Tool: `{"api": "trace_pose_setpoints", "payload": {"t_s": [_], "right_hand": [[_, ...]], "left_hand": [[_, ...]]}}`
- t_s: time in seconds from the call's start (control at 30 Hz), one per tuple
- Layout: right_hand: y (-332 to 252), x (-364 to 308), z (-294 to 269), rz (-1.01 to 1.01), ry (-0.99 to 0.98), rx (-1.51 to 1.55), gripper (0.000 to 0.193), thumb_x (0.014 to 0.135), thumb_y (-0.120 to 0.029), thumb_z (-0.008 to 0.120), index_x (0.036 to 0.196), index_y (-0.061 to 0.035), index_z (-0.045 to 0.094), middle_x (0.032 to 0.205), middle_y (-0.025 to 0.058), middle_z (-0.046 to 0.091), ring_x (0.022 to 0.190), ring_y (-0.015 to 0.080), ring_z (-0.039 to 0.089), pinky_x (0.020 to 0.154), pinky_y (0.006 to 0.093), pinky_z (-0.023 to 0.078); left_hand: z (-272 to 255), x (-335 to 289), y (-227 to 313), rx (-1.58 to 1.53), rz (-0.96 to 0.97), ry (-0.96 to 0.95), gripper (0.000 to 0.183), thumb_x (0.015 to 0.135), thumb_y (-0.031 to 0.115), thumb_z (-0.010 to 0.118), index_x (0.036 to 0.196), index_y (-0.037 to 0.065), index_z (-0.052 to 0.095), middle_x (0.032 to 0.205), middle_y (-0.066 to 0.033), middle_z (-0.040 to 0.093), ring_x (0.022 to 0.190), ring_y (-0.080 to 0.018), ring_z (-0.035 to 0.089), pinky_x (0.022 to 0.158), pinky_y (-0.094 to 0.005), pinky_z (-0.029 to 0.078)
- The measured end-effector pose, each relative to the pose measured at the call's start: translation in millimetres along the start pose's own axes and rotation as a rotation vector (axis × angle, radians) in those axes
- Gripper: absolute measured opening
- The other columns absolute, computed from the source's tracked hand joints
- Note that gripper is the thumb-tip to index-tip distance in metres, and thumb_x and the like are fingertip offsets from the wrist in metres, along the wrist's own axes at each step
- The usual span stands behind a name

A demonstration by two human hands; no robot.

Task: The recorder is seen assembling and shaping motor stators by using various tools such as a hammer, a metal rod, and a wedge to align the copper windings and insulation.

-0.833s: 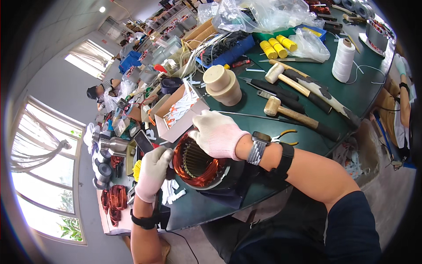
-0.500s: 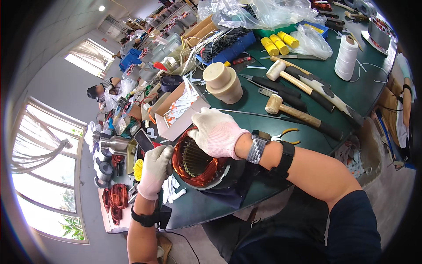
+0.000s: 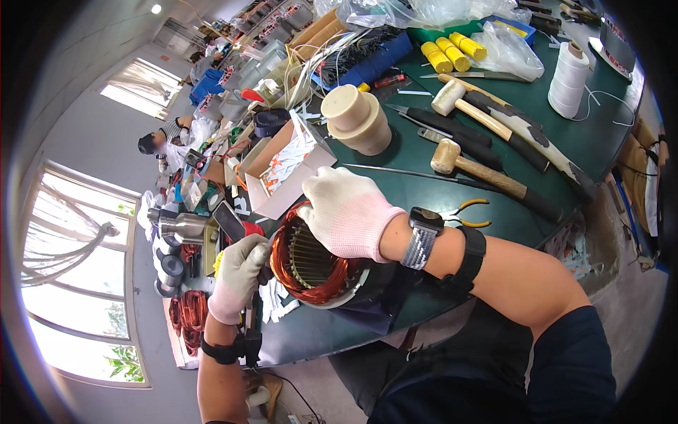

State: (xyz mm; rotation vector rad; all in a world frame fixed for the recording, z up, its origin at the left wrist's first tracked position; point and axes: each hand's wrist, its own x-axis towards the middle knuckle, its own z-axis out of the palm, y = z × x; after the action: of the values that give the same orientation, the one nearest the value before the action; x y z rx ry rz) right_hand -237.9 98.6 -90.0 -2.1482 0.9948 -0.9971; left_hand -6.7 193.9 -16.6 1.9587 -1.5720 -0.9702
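Note:
A motor stator [image 3: 359, 288] with thick copper windings [image 3: 286, 272] round its open end lies on the green bench in front of me. My right hand [image 3: 346, 212], in a white glove with a pink cuff, is closed over the upper rim of the windings; its fingertips are partly hidden. At the stator's left edge is my gloved left hand [image 3: 241, 274], its fingers curled tight. Something dark shows by its thumb, too hidden to name. Slots line the inside of the stator bore [image 3: 311, 258].
Beyond the stator stand a carton of paper strips [image 3: 286, 169] and a stepped cream cylinder [image 3: 357, 121]. Right of them lie mallets [image 3: 487, 177], pliers [image 3: 466, 212] and a white thread spool [image 3: 569, 81]. Copper coils [image 3: 189, 318] lie at left. Another person [image 3: 169, 138] sits far back.
The view has shifted slightly. My left hand stays closed at the stator's left edge, turned a little, and my right hand keeps its place on the upper rim.

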Motion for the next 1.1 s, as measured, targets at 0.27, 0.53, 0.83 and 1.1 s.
{"api": "trace_pose_setpoints", "payload": {"t_s": [0.27, 0.53, 0.83, 1.1], "right_hand": [[2.0, -0.7, -3.3, 0.028, -0.035, 0.026, 0.027, 0.099, -0.026, 0.066, 0.097, 0.0006, 0.07, 0.104, 0.0237, 0.068, 0.103, 0.0419, 0.068, 0.092, 0.0491, 0.056], [0.5, 3.5, -5.1, 0.043, -0.045, 0.053, 0.027, 0.098, -0.026, 0.067, 0.098, 0.0012, 0.07, 0.105, 0.0242, 0.068, 0.104, 0.0419, 0.068, 0.093, 0.0486, 0.056], [-2.4, 9.4, -8.8, 0.054, -0.104, 0.042, 0.027, 0.097, -0.024, 0.067, 0.1, 0.0026, 0.07, 0.107, 0.0253, 0.068, 0.106, 0.0439, 0.067, 0.094, 0.049, 0.056], [-1.6, 0.9, -2.3, 0.016, -0.025, 0.072, 0.026, 0.096, -0.022, 0.067, 0.1, 0.0034, 0.07, 0.107, 0.0261, 0.068, 0.106, 0.043, 0.067, 0.095, 0.0486, 0.056]], "left_hand": [[19.2, -8.0, 17.0, 0.274, 0.19, 0.149, 0.022, 0.105, 0.017, 0.064, 0.104, -0.005, 0.068, 0.085, -0.0003, 0.063, 0.081, -0.008, 0.056, 0.075, -0.0255, 0.048], [17.9, -1.4, 20.0, 0.005, 0.1, 0.15, 0.042, 0.106, 0.041, 0.067, 0.09, 0.002, 0.066, 0.071, 0.0041, 0.058, 0.062, -0.0041, 0.051, 0.059, -0.0223, 0.041], [6.7, 14.2, 30.2, 0.096, -0.131, -0.021, 0.053, 0.109, 0.05, 0.058, 0.079, 0.007, 0.061, 0.053, 0.002, 0.052, 0.043, -0.0053, 0.046, 0.043, -0.0219, 0.034], [3.2, 11.5, 15.9, 0.116, -0.105, -0.06, 0.057, 0.108, 0.056, 0.058, 0.075, 0.009, 0.056, 0.052, 0.0046, 0.045, 0.041, -0.0054, 0.04, 0.042, -0.0241, 0.029]]}}
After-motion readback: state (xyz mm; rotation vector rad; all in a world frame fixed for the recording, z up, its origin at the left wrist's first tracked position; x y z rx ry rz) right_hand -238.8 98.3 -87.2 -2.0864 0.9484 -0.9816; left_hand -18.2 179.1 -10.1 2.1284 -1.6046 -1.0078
